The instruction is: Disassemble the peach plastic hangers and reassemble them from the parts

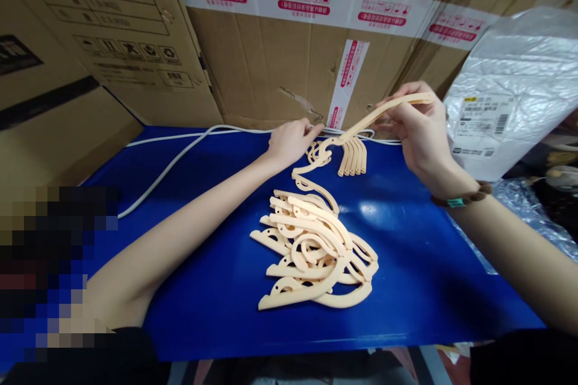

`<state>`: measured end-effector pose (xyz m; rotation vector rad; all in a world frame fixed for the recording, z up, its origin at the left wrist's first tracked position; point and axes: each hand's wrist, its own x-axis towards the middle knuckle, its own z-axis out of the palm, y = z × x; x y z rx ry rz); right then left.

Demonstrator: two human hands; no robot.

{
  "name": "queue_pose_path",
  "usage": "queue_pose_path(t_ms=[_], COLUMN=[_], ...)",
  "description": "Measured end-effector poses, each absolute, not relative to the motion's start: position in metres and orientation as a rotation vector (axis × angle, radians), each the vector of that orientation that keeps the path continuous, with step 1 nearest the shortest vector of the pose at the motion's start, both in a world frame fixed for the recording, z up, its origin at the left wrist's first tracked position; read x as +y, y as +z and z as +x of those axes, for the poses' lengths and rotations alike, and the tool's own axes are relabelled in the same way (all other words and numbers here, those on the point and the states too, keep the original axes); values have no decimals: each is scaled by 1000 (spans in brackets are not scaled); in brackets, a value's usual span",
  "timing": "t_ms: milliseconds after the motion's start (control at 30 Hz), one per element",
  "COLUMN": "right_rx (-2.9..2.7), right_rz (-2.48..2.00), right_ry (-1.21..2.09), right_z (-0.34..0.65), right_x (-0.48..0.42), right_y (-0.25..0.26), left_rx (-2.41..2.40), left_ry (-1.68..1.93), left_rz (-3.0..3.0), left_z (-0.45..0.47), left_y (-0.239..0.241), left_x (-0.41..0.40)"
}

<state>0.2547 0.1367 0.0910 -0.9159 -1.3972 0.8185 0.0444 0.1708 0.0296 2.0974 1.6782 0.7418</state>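
A loose pile of cream plastic hanger parts (311, 249) lies in the middle of the blue table (217, 289). Farther back, a neat stack of the same parts (353, 156) rests near the cardboard wall. My right hand (419, 132) holds one long cream hanger part (383, 111) lifted at an angle, its lower hooked end reaching down to the stack. My left hand (291, 141) rests on the table at the back, fingertips touching the hooked end of the stack next to a white cable (180, 153).
Large cardboard boxes (271, 42) with red-printed tape stand along the back and left. A clear plastic bag (506, 90) with a label leans at the right, with more crinkled plastic below it. The white cable runs along the table's back edge.
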Motion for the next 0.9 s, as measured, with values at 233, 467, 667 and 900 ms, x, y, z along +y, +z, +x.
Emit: queue_pose_path(t_ms=[233, 467, 667, 900], right_rx=[-1839, -2499, -2476, -2009], right_rz=[-1122, -1276, -1488, -1543], right_ry=[258, -746, -337, 132], right_z=[267, 237, 214, 271], right_x=[145, 138, 144, 191], right_y=[95, 89, 74, 61], left_rx=[810, 943, 1235, 1473], left_ry=[886, 866, 957, 889], left_rz=[1349, 1359, 1654, 2220], left_z=[36, 44, 58, 40], left_y=[77, 86, 72, 33], left_x=[150, 143, 140, 165])
